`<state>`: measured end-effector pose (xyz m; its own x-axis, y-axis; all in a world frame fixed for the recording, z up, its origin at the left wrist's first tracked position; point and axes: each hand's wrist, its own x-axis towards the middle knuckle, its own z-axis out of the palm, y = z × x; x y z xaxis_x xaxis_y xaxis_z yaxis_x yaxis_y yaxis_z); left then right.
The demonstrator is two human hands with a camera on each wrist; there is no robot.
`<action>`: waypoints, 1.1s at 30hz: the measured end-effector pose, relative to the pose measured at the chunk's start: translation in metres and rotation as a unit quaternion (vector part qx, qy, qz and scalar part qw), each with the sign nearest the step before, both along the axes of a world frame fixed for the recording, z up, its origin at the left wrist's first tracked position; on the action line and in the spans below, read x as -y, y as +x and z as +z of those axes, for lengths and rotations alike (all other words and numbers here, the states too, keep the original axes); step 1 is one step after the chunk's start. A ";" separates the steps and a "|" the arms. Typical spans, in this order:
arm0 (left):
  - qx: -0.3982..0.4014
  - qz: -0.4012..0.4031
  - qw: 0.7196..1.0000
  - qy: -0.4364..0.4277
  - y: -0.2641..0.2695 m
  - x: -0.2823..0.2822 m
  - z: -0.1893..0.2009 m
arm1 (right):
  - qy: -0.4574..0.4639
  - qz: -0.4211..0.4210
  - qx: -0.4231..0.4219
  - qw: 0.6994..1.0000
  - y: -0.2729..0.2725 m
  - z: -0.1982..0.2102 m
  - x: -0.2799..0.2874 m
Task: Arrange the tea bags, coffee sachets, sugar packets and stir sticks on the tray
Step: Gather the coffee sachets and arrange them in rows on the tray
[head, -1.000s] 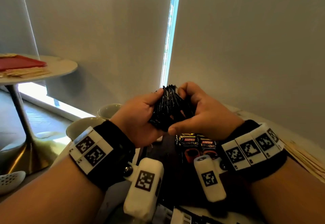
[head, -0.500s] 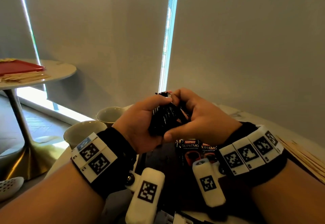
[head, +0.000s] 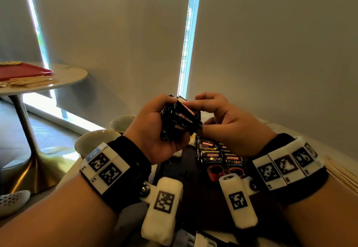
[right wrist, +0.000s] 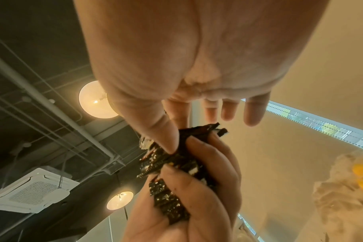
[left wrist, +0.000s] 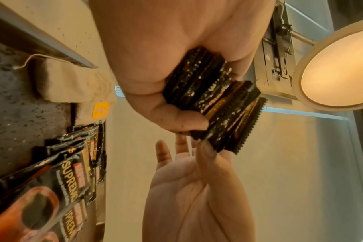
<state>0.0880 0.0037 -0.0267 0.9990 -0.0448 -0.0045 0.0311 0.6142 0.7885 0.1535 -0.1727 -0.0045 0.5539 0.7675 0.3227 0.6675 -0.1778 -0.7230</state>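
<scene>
My left hand (head: 155, 128) grips a thick stack of black coffee sachets (head: 180, 122) held above the dark tray (head: 184, 175). My right hand (head: 201, 101) meets the stack from the right. Its thumb and index finger pinch the edge of one sachet at the top, and the other fingers stand straight and free. The right wrist view shows this pinch (right wrist: 176, 135) on the stack (right wrist: 172, 172). More coffee sachets (head: 219, 159) lie overlapped in a row on the tray. Pale tea bags (left wrist: 66, 81) with a yellow tag lie past them.
Two pale cups (head: 124, 123) (head: 93, 142) stand left of the tray. A pile of wooden stir sticks (head: 341, 171) lies on the table at the right. A second round table (head: 64, 76) with a red tray stands at the far left.
The right hand has let go of its full grip on the stack and now pinches only one top sachet. The left hand has turned the stack slightly and keeps holding it.
</scene>
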 end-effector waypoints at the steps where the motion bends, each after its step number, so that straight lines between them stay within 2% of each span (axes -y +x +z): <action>1: -0.002 0.000 1.000 0.001 0.000 -0.002 0.001 | 0.008 -0.001 0.003 1.000 0.000 0.000 0.000; 6: -0.004 0.005 1.000 0.015 0.002 -0.004 0.000 | 0.040 -0.010 0.025 0.999 -0.001 -0.001 -0.003; 11: 0.029 -0.006 0.999 0.013 0.003 -0.008 -0.001 | 0.090 0.011 -0.019 0.996 0.002 -0.006 -0.005; 17: 0.023 0.011 1.000 0.015 0.002 -0.009 -0.002 | 0.057 -0.018 0.024 0.998 0.000 -0.004 -0.008; 20: 0.021 0.038 0.999 0.022 0.002 -0.009 -0.002 | 0.069 -0.021 0.011 0.997 0.000 -0.004 -0.008; 23: 0.017 0.063 0.998 0.002 0.001 -0.009 0.000 | 0.085 -0.020 -0.035 0.996 -0.003 -0.003 -0.007; 26: 0.032 0.087 0.995 -0.026 0.002 -0.012 0.002 | 0.149 -0.076 -0.104 0.980 -0.003 -0.005 -0.007; 28: 0.058 0.107 0.992 -0.043 0.002 -0.014 0.004 | 0.188 -0.129 -0.147 0.963 0.002 -0.008 -0.009; 30: 0.065 0.125 0.989 -0.054 0.001 -0.015 0.006 | 0.222 -0.172 -0.226 0.933 0.007 -0.013 -0.012; 31: 0.062 0.136 0.987 -0.055 0.000 -0.016 0.006 | 0.225 -0.191 -0.264 0.918 0.008 -0.016 -0.014; 33: 0.054 0.152 0.985 -0.053 -0.003 -0.016 0.008 | 0.189 -0.212 -0.303 0.910 0.009 -0.022 -0.017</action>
